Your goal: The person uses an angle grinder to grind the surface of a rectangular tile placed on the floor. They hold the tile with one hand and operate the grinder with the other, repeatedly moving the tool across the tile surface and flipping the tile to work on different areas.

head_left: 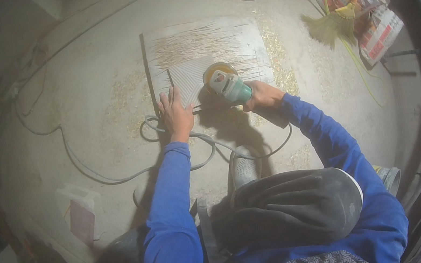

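Observation:
A teal and grey angle grinder (pixel 235 88) is in my right hand (pixel 264 94), which wraps round the rear of its body. Its round yellowish guard or disc lies over the right edge of a tile (pixel 186 80) with a ridged grey face up. On the tile's lower left edge rests my left hand (pixel 177 115), fingers stretched out and spread. Beneath the tile is a larger pale board (pixel 255 43), scored with many reddish-brown lines. Where the disc meets the tile is hidden by the grinder.
A grey power cord (pixel 82 164) loops over the dusty floor near my left forearm. My shoe (pixel 244 167) stands just below the board. At the upper right are a straw broom (pixel 331 26) with an orange handle and red-and-white bags (pixel 382 35). A reddish tile piece (pixel 81 222) lies lower left.

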A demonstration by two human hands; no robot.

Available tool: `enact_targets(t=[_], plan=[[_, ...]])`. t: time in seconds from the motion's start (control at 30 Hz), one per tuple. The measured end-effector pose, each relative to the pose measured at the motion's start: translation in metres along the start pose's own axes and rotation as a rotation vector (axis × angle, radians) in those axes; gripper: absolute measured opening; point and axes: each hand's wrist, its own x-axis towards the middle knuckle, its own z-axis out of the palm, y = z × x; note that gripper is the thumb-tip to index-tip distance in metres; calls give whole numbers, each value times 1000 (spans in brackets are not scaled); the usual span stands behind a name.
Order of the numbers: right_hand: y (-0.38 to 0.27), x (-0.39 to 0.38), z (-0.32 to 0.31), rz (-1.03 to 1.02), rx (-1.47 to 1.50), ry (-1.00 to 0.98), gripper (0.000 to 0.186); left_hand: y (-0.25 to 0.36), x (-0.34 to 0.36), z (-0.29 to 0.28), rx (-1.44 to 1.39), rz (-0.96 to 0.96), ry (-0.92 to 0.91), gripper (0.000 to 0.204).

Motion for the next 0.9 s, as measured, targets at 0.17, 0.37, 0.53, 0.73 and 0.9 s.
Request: enact_targets(t=[0.17,0.37,0.53,0.73,0.9], plan=[[2,0,-2,32,-1,0,61,-1,1,1,3,-5,-2,77],[-7,-10,-4,53,54,21,60,0,-1,0,-2,-11,-1,77],[-13,-15,-7,95,19,16,58,-1,0,1,-9,-6,1,77],[-14,-10,-5,32,74,-5,58,-2,1,4,3,6,3,77],[-6,-5,-3,47,39,1,57,-2,1,3,-26,5,16,76]])
